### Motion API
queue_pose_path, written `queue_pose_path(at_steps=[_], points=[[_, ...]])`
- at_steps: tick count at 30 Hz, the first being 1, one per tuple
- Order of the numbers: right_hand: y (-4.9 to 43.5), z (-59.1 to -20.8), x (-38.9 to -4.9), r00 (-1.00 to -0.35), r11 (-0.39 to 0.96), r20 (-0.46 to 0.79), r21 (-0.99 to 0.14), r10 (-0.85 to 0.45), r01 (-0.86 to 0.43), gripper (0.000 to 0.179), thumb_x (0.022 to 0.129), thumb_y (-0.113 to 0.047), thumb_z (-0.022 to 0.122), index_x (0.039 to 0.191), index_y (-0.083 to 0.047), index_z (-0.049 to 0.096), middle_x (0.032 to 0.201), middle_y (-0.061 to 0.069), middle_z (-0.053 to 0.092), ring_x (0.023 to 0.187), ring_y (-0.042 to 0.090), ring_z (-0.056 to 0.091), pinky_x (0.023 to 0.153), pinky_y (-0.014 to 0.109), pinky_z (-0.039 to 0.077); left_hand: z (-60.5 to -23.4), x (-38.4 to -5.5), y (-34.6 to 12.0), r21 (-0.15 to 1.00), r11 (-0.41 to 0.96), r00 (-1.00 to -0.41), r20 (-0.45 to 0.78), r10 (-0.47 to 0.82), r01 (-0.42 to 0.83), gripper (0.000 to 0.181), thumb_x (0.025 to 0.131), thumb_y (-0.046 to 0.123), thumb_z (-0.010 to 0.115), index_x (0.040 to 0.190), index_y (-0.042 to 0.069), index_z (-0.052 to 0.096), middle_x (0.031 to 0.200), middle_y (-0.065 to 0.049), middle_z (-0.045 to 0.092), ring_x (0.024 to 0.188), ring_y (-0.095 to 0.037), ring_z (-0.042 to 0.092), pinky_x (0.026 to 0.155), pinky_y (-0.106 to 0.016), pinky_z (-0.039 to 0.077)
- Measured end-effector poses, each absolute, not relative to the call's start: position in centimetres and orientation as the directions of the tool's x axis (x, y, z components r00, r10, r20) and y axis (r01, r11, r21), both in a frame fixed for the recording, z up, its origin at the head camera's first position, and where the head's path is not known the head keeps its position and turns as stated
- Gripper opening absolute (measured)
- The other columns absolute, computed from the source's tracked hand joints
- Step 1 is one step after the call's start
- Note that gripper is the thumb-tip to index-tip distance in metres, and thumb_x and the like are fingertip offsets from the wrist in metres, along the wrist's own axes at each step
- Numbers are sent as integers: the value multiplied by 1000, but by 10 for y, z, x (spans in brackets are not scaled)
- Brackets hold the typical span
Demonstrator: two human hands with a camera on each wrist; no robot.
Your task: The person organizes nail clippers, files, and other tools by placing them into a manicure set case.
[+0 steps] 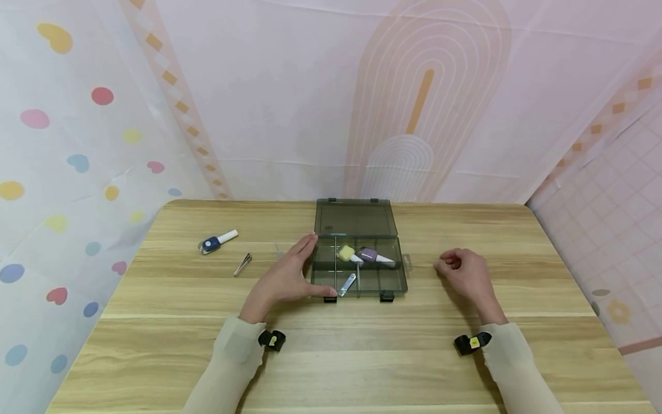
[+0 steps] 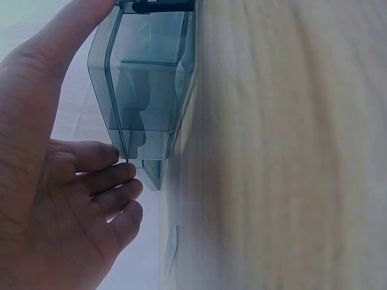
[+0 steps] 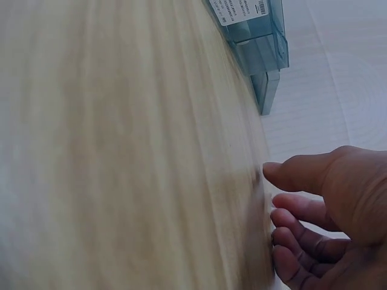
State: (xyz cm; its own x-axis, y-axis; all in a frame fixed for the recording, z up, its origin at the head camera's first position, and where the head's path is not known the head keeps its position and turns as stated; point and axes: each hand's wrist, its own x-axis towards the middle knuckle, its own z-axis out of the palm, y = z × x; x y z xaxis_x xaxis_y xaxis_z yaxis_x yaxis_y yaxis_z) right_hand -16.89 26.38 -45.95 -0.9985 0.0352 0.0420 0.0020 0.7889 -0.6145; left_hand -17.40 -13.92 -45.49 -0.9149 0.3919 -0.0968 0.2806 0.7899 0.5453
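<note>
A translucent grey compartment box (image 1: 367, 279) stands on the table with its lid (image 1: 355, 217) folded back. My left hand (image 1: 289, 276) holds the box at its left side, thumb at the front edge and fingertips against the left wall, as the left wrist view also shows. In the back compartments lie a yellow nail polish bottle (image 1: 346, 252) and a purple nail polish bottle (image 1: 368, 255), both with white caps. A silver nail clipper (image 1: 347, 284) lies in a front compartment. To the right of the box, my right hand (image 1: 468, 275) hovers near the tabletop, fingers loosely curled around nothing.
Left of the box, a dark blue nail polish bottle (image 1: 209, 245) with a white cap lies on the wooden table (image 1: 351, 362). Near it is a small metal clipper-like tool (image 1: 242, 264). A small clear piece (image 1: 278, 251) lies behind the left hand. Patterned cloth (image 1: 289, 103) hangs behind.
</note>
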Motion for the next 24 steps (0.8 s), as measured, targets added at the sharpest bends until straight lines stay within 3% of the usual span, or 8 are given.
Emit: queue_pose_path(at_steps=[9, 24], points=[[265, -460, -169, -996, 787, 18, -615, 85, 56, 31, 96, -21, 72, 114, 4, 72, 102, 19, 72, 90, 28, 67, 74, 31, 52, -455, -174, -139, 543, 791, -913, -103, 395, 281, 140, 64, 85, 75, 166, 13, 11, 175, -3, 6, 160, -32, 16, 125, -54, 31], [263, -461, -171, -995, 820, 97, -572, 35, -27, 17, 96, -15, 71, 102, 0, 78, 93, 16, 77, 82, 27, 69, 69, 31, 52, -455, -174, -139, 545, 791, -914, -104, 391, 276, 140, 64, 85, 75, 166, 14, 11, 175, -2, 5, 160, -32, 16, 125, -54, 30]])
